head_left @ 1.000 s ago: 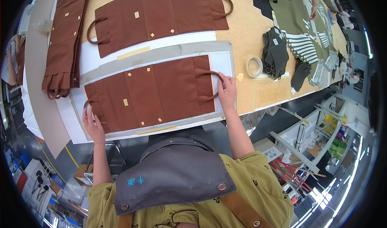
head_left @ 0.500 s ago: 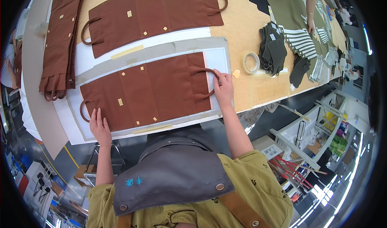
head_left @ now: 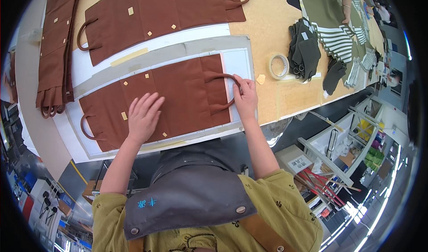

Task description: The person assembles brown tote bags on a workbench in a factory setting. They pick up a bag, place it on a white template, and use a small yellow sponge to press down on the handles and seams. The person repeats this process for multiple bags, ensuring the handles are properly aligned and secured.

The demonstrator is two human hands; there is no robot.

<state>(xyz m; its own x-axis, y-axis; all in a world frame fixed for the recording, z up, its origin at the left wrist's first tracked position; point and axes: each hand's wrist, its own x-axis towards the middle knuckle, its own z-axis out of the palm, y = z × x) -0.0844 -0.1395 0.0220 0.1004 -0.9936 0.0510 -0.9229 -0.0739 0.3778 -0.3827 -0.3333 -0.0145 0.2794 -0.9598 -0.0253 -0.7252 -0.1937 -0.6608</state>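
Lying flat on the counter (head_left: 267, 15) in the head view: one brown fabric panel (head_left: 178, 98), unfolded, resting on a grey and white template board (head_left: 238, 62) near the counter's front edge. The panel has a curved strap handle at each end: right handle (head_left: 223, 77), left handle (head_left: 84, 129). Small pale tape squares (head_left: 124, 116) dot its surface.

Left hand (head_left: 143, 116): palm down, fingers spread apart, pressed flat on the panel left of its middle; clamped on nothing.

Right hand (head_left: 245, 96): at the panel's right end, fingertips drawn together on the right handle where the loop reaches the white part of the board; the thumb's place is hidden.

Second brown panel (head_left: 165, 18): same kind, laid flat farther back on the counter, apart from the first, with a white strip between them.

Stack of brown panels (head_left: 55, 51): at the counter's left end, handles hanging over the edge.

Roll of tape (head_left: 279, 66): just right of the board, flat on the counter.

Dark green fabric pieces (head_left: 305, 49) and striped fabric (head_left: 341, 40): farther right, piled.

Another person's arm (head_left: 345, 2): top right, over the green cloth.

Grey apron bib (head_left: 191, 198) and yellow-green sleeves: at the lower edge.
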